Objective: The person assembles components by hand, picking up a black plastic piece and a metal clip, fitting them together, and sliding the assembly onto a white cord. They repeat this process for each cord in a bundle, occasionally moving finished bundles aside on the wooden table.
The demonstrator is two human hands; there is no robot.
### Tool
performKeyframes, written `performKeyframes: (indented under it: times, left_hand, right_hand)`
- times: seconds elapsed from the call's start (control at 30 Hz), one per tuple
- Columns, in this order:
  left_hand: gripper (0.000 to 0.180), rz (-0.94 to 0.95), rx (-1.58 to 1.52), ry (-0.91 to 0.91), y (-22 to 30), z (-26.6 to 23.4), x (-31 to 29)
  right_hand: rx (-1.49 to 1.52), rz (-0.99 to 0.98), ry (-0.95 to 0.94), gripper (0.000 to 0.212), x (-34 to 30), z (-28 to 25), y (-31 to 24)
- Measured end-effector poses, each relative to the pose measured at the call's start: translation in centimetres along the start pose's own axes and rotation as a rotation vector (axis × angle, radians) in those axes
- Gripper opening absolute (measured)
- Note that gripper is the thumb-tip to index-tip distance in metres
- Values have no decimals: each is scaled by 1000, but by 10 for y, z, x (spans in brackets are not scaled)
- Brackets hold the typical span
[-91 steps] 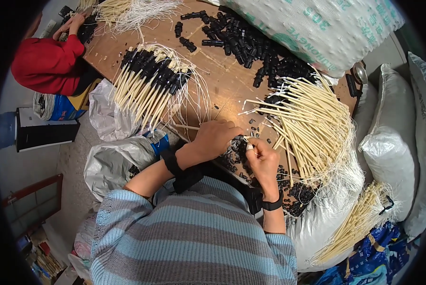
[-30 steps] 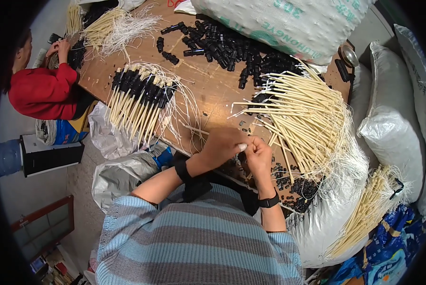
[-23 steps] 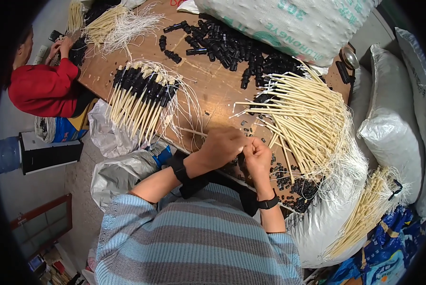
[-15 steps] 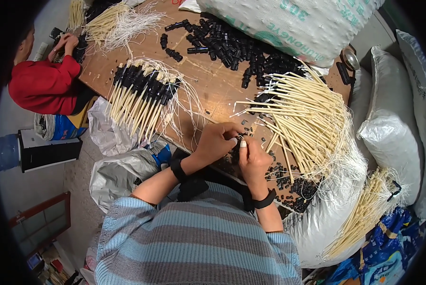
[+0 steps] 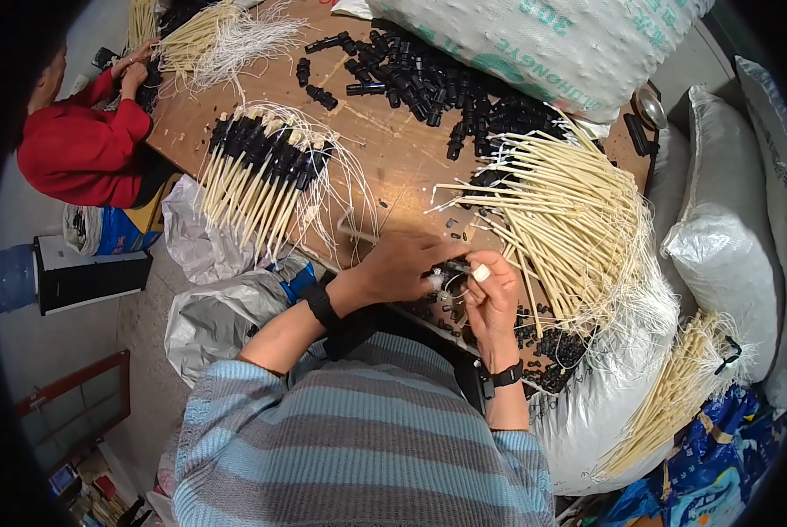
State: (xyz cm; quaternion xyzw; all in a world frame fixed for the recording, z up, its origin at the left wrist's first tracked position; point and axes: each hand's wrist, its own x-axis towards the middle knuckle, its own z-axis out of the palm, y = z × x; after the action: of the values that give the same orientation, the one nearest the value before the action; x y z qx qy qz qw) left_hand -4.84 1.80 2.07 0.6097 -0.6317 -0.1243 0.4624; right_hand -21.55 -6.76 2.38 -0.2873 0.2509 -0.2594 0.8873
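Close together above the table's near edge, my two hands work on one piece. My left hand [image 5: 398, 268] is closed around a cream stick [image 5: 357, 232], whose end juts out past the knuckles on the far left side. Fingers of my right hand [image 5: 494, 299] are pinched, with a white wrap on one fingertip. Between the hands, a thin white string [image 5: 451, 282] loops beside something small and dark, partly hidden by the fingers. Small black fittings [image 5: 552, 347] lie scattered by my right wrist, next to a big pile of cream sticks with white strings [image 5: 569, 224].
A bundle of sticks with black connectors [image 5: 266, 162] lies at the table's left edge. Loose black connectors [image 5: 420, 83] are heaped before a large white sack [image 5: 543, 53]. More sacks [image 5: 723, 211] stand right. A person in red [image 5: 82, 158] works at far left.
My right hand has moved a little right, away from my left, and the string shows between them. The stick's end has tipped. The other person's hand has reached farther across toward the sticks.
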Motion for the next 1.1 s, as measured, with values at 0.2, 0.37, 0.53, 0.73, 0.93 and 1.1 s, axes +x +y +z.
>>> performKeyframes:
  times: [0.2, 0.37, 0.53, 0.73, 0.93, 1.1]
  left_hand:
    - [36, -144, -79, -207, -24, -6, -13]
    - [17, -78, 184, -258, -5, -6, -8]
    - [14, 126, 403, -125, 8, -20, -10]
    - [17, -8, 530, 159, -29, -75, -18]
    - [42, -315, 1074, 460, -63, -150, -22]
    - [40, -10, 550, 336, -56, -103, 15]
  right_hand:
    - [-1406, -650, -144, 31, -2, 3, 0]
    - [-1467, -370, 30, 22, 0, 2, 5]
    - [-1139, 124, -6, 18, 17, 9, 5]
    - [-1211, -651, 187, 22, 19, 44, 13]
    - [-1514, -557, -131, 33, 25, 33, 14]
    - [-1673, -516, 156, 24, 13, 3, 10]
